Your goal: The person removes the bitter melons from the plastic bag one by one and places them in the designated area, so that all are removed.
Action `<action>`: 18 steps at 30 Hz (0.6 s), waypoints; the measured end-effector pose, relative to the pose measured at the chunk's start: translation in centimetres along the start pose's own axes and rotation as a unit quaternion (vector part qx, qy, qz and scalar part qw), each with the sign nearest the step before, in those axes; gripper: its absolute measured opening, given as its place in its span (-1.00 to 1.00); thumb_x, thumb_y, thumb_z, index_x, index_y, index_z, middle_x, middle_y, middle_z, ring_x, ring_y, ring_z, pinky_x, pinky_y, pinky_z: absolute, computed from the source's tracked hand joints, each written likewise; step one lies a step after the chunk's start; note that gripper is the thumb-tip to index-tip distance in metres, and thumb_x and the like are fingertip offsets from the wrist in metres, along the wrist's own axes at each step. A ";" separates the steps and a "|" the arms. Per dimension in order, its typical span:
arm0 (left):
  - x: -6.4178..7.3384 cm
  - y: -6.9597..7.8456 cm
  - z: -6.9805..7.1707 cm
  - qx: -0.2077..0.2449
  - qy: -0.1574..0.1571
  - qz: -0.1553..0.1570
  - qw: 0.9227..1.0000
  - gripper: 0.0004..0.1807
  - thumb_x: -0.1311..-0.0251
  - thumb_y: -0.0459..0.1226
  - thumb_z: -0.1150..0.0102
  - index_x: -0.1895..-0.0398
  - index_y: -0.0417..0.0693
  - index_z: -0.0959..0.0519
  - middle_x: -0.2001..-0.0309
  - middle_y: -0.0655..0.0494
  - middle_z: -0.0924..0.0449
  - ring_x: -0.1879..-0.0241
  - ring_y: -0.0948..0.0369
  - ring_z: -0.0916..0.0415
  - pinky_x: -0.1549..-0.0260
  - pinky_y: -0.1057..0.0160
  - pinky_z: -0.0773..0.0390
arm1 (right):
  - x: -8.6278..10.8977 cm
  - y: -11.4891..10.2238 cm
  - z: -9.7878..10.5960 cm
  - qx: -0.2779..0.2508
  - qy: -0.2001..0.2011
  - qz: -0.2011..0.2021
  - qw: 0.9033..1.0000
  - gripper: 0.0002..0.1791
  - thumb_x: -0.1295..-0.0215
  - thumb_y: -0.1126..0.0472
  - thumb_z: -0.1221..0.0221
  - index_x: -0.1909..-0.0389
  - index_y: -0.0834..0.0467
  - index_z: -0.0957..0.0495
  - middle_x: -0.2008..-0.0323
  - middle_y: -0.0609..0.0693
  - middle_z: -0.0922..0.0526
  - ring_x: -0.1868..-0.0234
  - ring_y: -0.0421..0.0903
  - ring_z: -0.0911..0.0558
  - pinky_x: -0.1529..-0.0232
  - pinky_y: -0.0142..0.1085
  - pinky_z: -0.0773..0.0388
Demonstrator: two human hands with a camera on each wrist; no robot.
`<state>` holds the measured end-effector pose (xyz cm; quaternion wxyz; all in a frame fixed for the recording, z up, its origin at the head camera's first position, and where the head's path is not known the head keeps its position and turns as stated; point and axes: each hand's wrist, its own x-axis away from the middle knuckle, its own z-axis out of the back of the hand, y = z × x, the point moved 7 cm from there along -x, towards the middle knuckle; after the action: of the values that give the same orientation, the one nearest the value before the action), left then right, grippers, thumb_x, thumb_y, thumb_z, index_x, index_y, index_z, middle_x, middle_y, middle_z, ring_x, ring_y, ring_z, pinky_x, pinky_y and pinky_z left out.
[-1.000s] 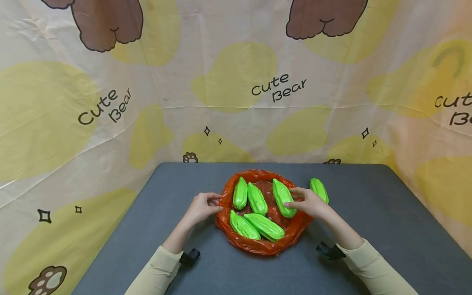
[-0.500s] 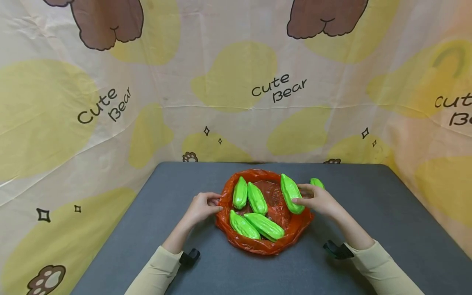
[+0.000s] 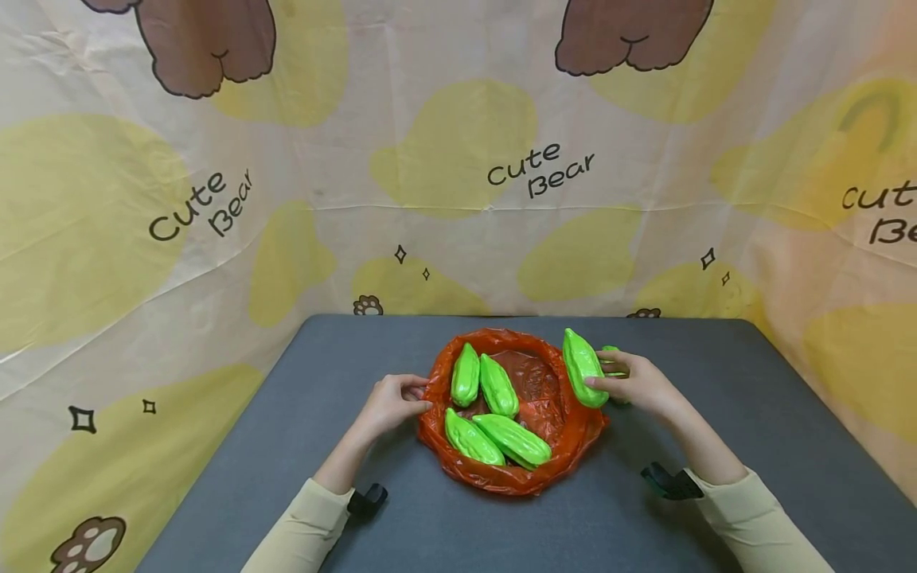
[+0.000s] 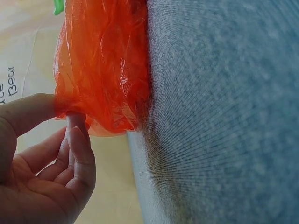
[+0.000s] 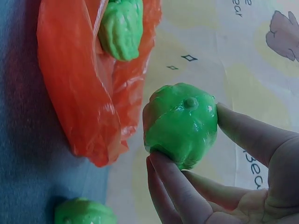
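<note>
My right hand (image 3: 634,382) holds a bright green, ridged bitter melon (image 3: 583,368) between thumb and fingers, over the right rim of a red plastic bag (image 3: 494,479). In the right wrist view the held melon (image 5: 180,126) shows its blunt stem end and is off the bag. My left hand (image 3: 392,404) pinches the bag's left edge; the left wrist view has thumb and fingertips on the thin red plastic (image 4: 105,60). Several more bitter melons (image 3: 499,386) lie inside the spread bag.
Another bitter melon (image 5: 84,213) lies on the grey table (image 3: 408,525) right of the bag, mostly hidden behind my right hand in the head view. A printed cloth (image 3: 458,175) hangs behind the table and along its sides.
My right hand has carried the bitter melon up and to the right, from inside the bag to over its right rim. My left hand has stayed at the bag's left edge.
</note>
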<state>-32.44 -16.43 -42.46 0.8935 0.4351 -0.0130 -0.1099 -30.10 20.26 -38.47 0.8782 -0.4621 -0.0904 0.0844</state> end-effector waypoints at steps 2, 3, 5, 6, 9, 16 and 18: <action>0.0 0.0 0.0 -0.001 0.000 0.001 1.000 -0.61 0.04 -0.31 -0.39 0.06 -0.17 -0.65 0.41 0.09 -0.63 0.49 0.27 -0.52 0.49 0.30 -0.49 | 0.1 0.0 0.3 -0.001 0.003 -0.001 1.000 -0.12 -0.25 -0.04 -0.20 -0.39 0.39 -0.08 -0.24 0.47 -0.31 -0.20 0.30 -0.42 0.04 -0.04 -0.56; 0.0 -0.1 0.0 -0.002 0.000 0.001 1.000 -0.61 0.04 -0.31 -0.39 0.06 -0.17 -0.65 0.41 0.10 -0.62 0.49 0.27 -0.52 0.49 0.29 -0.49 | 0.2 0.1 0.5 0.002 0.005 -0.001 1.000 -0.12 -0.25 -0.04 -0.20 -0.39 0.39 -0.08 -0.24 0.46 -0.31 -0.21 0.31 -0.41 0.04 -0.04 -0.56; 0.0 -0.1 0.0 -0.001 0.000 0.004 1.000 -0.62 0.04 -0.32 -0.39 0.07 -0.16 -0.65 0.42 0.10 -0.62 0.49 0.27 -0.52 0.50 0.29 -0.49 | 0.3 0.1 0.8 0.008 0.010 0.000 1.000 -0.12 -0.25 -0.06 -0.20 -0.38 0.39 -0.09 -0.23 0.46 -0.32 -0.22 0.32 -0.40 0.03 -0.03 -0.55; 0.0 -0.1 0.0 -0.002 0.001 0.005 1.000 -0.62 0.04 -0.32 -0.39 0.07 -0.16 -0.65 0.42 0.10 -0.62 0.49 0.27 -0.52 0.50 0.29 -0.49 | 0.4 0.2 1.0 0.012 0.012 0.000 1.000 -0.12 -0.25 -0.07 -0.20 -0.38 0.39 -0.10 -0.23 0.46 -0.32 -0.22 0.32 -0.39 0.02 -0.03 -0.54; 0.0 -0.1 0.0 -0.004 0.003 0.006 1.000 -0.62 0.04 -0.33 -0.39 0.07 -0.17 -0.65 0.42 0.10 -0.62 0.49 0.28 -0.52 0.49 0.30 -0.49 | 0.4 0.4 1.5 0.021 0.017 -0.004 1.000 -0.12 -0.25 -0.10 -0.19 -0.38 0.38 -0.11 -0.23 0.44 -0.34 -0.23 0.32 -0.38 0.00 -0.02 -0.53; 0.0 -0.1 0.0 -0.004 0.004 0.007 1.000 -0.62 0.04 -0.33 -0.38 0.06 -0.16 -0.65 0.41 0.10 -0.63 0.48 0.28 -0.52 0.48 0.30 -0.50 | 0.7 1.1 2.6 0.023 0.023 -0.012 0.999 -0.09 -0.25 -0.12 -0.17 -0.39 0.39 -0.07 -0.26 0.46 -0.28 -0.24 0.34 -0.35 -0.02 0.01 -0.52; 0.0 -0.2 0.0 -0.004 0.005 0.008 1.000 -0.62 0.04 -0.33 -0.39 0.07 -0.16 -0.65 0.42 0.10 -0.62 0.49 0.28 -0.52 0.49 0.30 -0.49 | 0.7 1.2 2.9 0.023 0.025 -0.011 0.999 -0.09 -0.26 -0.12 -0.16 -0.39 0.40 -0.06 -0.26 0.46 -0.28 -0.24 0.33 -0.36 -0.02 -0.01 -0.52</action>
<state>-32.50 -16.52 -42.61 0.8961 0.4322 -0.0113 -0.1003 -30.17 23.44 -37.78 0.8916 -0.4423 -0.0713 0.0652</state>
